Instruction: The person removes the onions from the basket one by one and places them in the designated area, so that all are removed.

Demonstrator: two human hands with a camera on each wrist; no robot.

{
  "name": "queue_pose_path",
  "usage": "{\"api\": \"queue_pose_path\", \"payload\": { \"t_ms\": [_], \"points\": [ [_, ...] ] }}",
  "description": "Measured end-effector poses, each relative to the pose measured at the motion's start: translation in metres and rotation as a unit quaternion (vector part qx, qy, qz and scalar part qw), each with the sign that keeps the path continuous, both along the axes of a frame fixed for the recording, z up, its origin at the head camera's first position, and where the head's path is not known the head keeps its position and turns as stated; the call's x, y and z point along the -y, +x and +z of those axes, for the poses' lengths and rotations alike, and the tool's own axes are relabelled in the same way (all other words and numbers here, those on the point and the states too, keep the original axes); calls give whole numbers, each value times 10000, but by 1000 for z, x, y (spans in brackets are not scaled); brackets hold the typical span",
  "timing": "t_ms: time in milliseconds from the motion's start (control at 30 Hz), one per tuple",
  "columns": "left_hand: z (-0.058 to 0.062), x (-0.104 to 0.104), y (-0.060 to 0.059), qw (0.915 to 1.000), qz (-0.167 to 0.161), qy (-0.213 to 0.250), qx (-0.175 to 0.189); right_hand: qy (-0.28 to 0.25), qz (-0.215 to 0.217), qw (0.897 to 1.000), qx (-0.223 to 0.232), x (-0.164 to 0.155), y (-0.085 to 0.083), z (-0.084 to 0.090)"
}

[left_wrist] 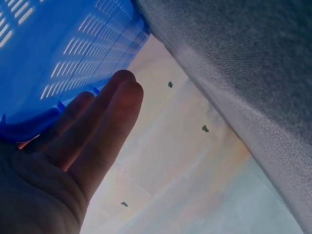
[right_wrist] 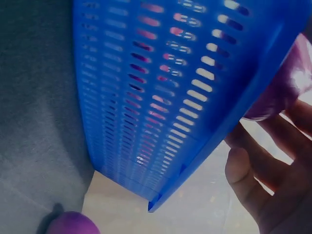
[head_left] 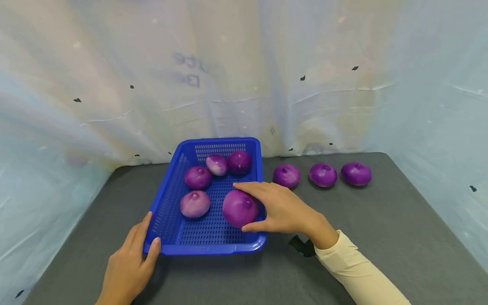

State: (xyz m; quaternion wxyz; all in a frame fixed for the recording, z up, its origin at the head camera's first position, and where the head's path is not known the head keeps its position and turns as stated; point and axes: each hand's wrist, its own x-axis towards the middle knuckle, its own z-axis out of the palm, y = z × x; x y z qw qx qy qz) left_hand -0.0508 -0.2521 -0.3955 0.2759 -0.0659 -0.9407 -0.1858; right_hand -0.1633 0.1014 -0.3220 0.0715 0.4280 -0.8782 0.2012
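In the head view my right hand [head_left: 284, 207] holds a purple onion [head_left: 238, 208] between thumb and fingers, over the right side of a blue plastic basket [head_left: 202, 250]. The right wrist view shows this onion [right_wrist: 287, 83] above the basket's rim. My left hand [head_left: 131, 256] is at the basket's near left corner, its thumb at the rim and its fingers along the outer side. In the left wrist view those fingers [left_wrist: 109, 126] are nearly straight beside the slotted wall. Several onions lie inside, among them a pale one [head_left: 195, 204] at the near left.
Three more purple onions stand in a row right of the basket: one near its wall [head_left: 286, 175], a middle one [head_left: 323, 175] and a far right one [head_left: 356, 173]. Grey cloth covers the table [head_left: 381, 237]. Pale plastic sheeting [head_left: 236, 63] hangs behind and at both sides.
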Motion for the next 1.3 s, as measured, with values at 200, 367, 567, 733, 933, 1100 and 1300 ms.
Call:
{"api": "queue_pose_path", "payload": {
  "t_ms": [200, 367, 567, 733, 933, 1100, 1300],
  "points": [
    [2, -1, 2, 10000, 4, -21, 91, -319, -72, 9993, -181, -6, 0, 2],
    [3, -3, 1, 9999, 24, -36, 146, -340, -188, 9991, -173, -16, -3, 6],
    [2, -3, -1, 9999, -16, -30, 125, -329, -532, 9980, 125, -34, -9, 14],
    [1, 0, 0, 9999, -27, 18, 97, -323, -793, 9950, 522, -50, -14, 21],
    [2, 0, 1, 9999, 4, 15, 171, -324, -1035, 9908, 814, -66, -19, 24],
    [2, 0, 1, 9999, 14, 19, 168, -90, -1081, 9886, 1040, -74, -26, 17],
    [2, 0, 1, 9999, -32, 30, 132, 54, -1181, 9841, 1329, -83, -34, 6]
  ]
}}
